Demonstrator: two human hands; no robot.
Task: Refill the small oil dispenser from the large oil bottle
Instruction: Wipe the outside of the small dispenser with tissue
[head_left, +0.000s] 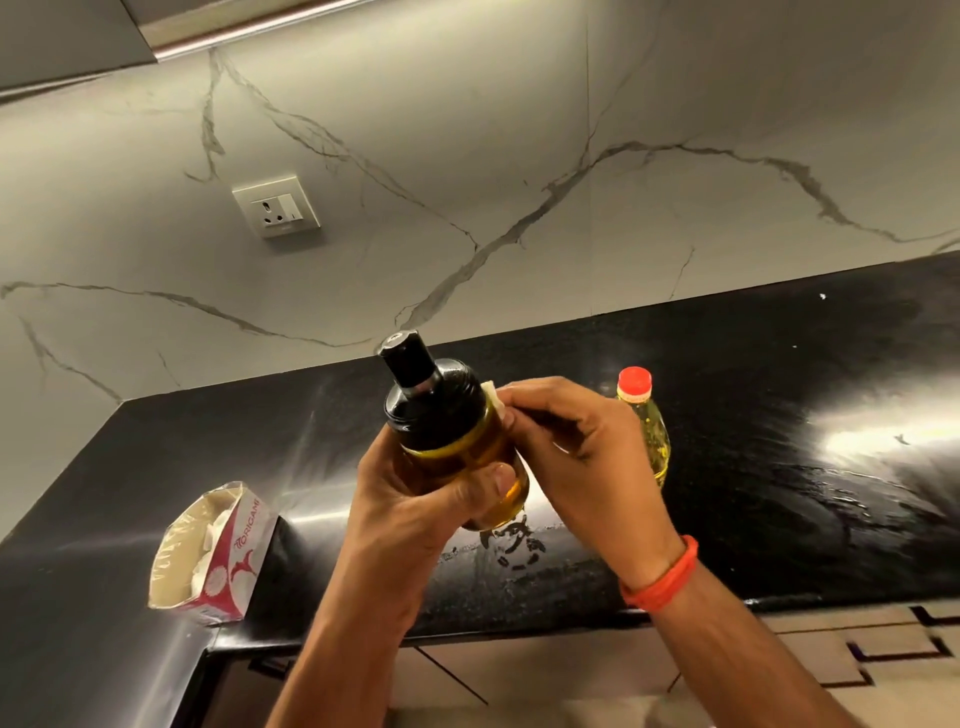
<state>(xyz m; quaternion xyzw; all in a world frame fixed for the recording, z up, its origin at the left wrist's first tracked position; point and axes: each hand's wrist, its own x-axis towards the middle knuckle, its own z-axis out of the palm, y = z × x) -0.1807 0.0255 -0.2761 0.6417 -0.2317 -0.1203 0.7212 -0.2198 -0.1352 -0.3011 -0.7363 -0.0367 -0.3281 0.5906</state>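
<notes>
The small oil dispenser (447, 431) is a glass bottle with a black top and spout, filled with amber oil. My left hand (415, 499) grips its body and holds it tilted above the black counter. My right hand (576, 457) pinches a piece of white tissue (493, 397) against the dispenser's side just under the black top. The large oil bottle (649, 426), yellow with a red cap on, stands upright on the counter behind my right hand, partly hidden by it.
An open pack of tissues (213, 551) lies on the black counter (779, 415) at the left. Oil smears (514, 545) mark the counter under the dispenser. A wall socket (275, 208) sits on the marble backsplash. Cabinet fronts (857, 660) lie below the counter edge.
</notes>
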